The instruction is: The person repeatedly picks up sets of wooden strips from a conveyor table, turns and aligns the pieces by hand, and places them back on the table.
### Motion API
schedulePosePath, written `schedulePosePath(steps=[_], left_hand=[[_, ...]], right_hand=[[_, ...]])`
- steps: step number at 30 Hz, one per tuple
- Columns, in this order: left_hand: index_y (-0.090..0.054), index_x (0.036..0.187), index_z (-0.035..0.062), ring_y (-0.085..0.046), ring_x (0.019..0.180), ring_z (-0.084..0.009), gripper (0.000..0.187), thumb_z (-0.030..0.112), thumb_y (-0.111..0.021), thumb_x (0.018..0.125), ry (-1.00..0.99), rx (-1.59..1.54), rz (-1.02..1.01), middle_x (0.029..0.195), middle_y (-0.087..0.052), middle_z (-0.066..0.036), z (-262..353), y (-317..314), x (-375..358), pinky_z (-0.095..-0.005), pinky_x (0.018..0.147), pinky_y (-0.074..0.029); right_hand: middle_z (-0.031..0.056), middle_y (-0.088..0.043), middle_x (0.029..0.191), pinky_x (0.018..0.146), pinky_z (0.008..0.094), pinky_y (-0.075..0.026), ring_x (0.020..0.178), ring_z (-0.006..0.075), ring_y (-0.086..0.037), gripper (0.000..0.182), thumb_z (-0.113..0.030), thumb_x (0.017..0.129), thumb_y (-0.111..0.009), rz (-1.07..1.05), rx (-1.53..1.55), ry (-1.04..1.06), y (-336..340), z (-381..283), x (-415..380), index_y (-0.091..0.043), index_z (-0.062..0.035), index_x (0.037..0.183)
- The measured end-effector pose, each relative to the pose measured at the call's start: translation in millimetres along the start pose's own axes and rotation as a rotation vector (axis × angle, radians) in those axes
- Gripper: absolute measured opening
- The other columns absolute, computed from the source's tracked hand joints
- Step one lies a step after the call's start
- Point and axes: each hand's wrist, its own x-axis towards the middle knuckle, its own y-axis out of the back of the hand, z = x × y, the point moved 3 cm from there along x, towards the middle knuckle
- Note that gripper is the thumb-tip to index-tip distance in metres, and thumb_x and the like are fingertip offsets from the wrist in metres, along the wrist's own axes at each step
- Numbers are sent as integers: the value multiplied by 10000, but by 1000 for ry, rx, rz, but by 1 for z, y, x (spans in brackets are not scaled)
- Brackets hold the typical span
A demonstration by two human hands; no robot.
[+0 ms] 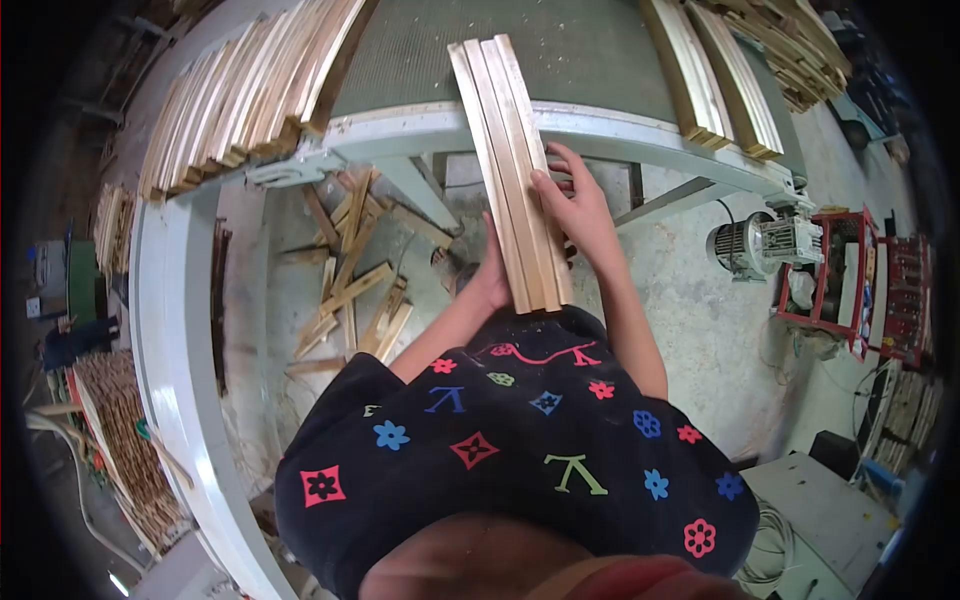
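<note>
In front of my body is a small bundle of long wooden strips [520, 190], side by side, with the far end over the green belt and the near end close to my shirt. My left hand [490, 268] grips the bundle's left side near its lower end; most of its fingers are hidden behind the wood. On the right side, higher up, my right hand [578, 205] holds the strips with its thumb on the edge and fingers curled beside it.
A green conveyor belt [590, 60] on a pale metal frame [400, 122] lies ahead. A row of strips [235, 95] rests at its left, with more strips [715, 85] at its right. Wood offcuts [350, 270] litter the floor below. An electric motor [742, 246] is mounted at right.
</note>
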Motion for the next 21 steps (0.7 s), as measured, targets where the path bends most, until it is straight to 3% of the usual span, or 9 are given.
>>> schedulePosePath(steps=[2,5,6,9,12,15,16,19,21], left_hand=[[-323,1542,113,-508,1304,-407,1197,972,-291,708,42,-4,-27,1440,-484,-211,3,8,-14,-565,1041,-463],[-290,1560,113,-439,1356,-452,1204,974,-246,720,16,-91,-163,1520,-393,-212,2,1,-32,-632,1082,-392],[-275,1567,112,-417,1371,-463,1203,972,-233,726,10,-139,-224,1553,-354,-208,0,1,-36,-659,1102,-359],[-295,1560,110,-442,1352,-467,1191,969,-232,737,-18,-81,-134,1519,-405,-213,-7,2,-40,-683,1094,-348],[-342,1535,101,-497,1306,-460,1110,921,-292,789,14,-62,-83,1452,-486,-203,-9,1,-41,-652,1086,-386],[-385,1507,92,-546,1259,-443,1011,854,-362,843,-39,134,101,1392,-544,-190,-7,24,-35,-606,1067,-437],[-395,1499,93,-559,1250,-426,945,805,-394,878,-24,69,-2,1394,-545,-183,-5,22,-32,-565,1046,-475],[-385,1503,81,-546,1268,-420,926,785,-364,901,-70,82,35,1402,-539,-187,0,15,-31,-547,1043,-480],[-369,1516,86,-528,1293,-410,918,774,-350,909,-47,23,-73,1430,-517,-196,2,2,-31,-524,1050,-480]], right_hand=[[125,-657,1149,881,336,-502,1056,180,-606,571,-332,955,-672,-157,255,-181,-16,12,1,-491,-75,1431],[126,-667,1113,891,300,-493,998,168,-633,527,-279,956,-675,-116,504,-205,-25,25,-3,-506,-63,1407],[85,-674,1061,890,305,-489,981,148,-620,489,-226,969,-661,-113,555,-150,-28,26,-3,-509,-70,1407],[85,-674,1055,890,309,-490,981,144,-619,494,-217,963,-668,-130,506,-188,-23,29,-10,-507,-59,1402],[83,-675,1046,886,302,-493,980,140,-619,503,-202,959,-673,-150,512,-177,-23,37,-11,-498,-44,1404],[87,-674,1046,878,295,-497,970,137,-620,509,-189,957,-676,-141,542,-166,-23,31,-13,-489,-28,1403],[91,-673,1055,875,287,-496,968,131,-617,515,-183,953,-683,-146,540,-156,-24,27,-11,-486,-22,1401],[75,-687,994,804,272,-504,906,112,-626,497,-193,927,-717,-109,457,-152,-29,25,-1,-532,-20,1355],[64,-698,937,764,261,-502,855,106,-637,493,-201,913,-734,-104,452,-151,-30,23,6,-552,-21,1334]])
